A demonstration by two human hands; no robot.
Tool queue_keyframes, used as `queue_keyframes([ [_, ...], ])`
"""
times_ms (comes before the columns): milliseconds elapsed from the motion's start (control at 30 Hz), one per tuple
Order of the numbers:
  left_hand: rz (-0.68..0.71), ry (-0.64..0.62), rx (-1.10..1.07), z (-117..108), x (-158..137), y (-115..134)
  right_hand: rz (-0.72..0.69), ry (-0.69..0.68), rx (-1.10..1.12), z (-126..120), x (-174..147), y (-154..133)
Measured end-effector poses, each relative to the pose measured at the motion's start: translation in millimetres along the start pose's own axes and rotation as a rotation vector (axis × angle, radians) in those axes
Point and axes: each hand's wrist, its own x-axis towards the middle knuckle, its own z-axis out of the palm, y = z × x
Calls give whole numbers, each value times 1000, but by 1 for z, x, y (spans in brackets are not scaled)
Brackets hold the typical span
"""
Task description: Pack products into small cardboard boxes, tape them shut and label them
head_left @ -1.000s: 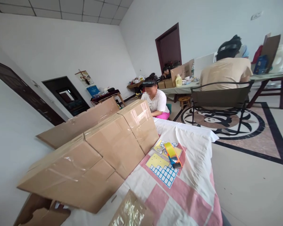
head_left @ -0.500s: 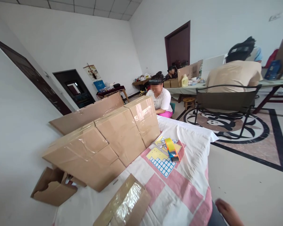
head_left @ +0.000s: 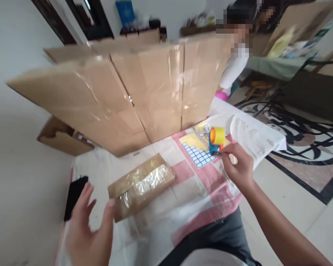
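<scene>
My right hand (head_left: 238, 164) has its thumb and fingers pinched at the near end of a tape dispenser (head_left: 211, 145). The dispenser is blue and orange and carries a yellow tape roll (head_left: 218, 135). It is over a printed yellow and blue patch on the tablecloth; whether it still touches the cloth I cannot tell. A flat cardboard box (head_left: 144, 184) with shiny tape across its top lies in front of me. My left hand (head_left: 91, 225), slightly blurred, is open with thumb and fingers apart. Its thumb tip is close to the box's left end; contact is unclear.
Large taped cardboard boxes (head_left: 155, 88) stand in a row along the table's far side. An open carton (head_left: 65, 138) is at the left, and a black object (head_left: 75, 195) lies at the left edge. Beyond the boxes sits a person in a white top (head_left: 235, 68).
The view has tilted down toward the table. My right hand has moved from beside my leg to the tape dispenser, which now looks turned. My left hand has come into view.
</scene>
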Motion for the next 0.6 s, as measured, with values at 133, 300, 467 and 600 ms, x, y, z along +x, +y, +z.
queue_keyframes([
  [133, 4, -341, 237, 30, -3, -10, 197, -178, 5, 36, 1, 13],
  [300, 10, -195, 257, 40, -5, -21, 76, -842, 364, 79, -7, -4],
  [467, -315, -91, 39, 38, 2, -39, 8, -1205, 537, 117, -12, -6],
  [600, -387, -67, 31, 40, -1, -39, 217, -866, 289, 117, -2, 36],
])
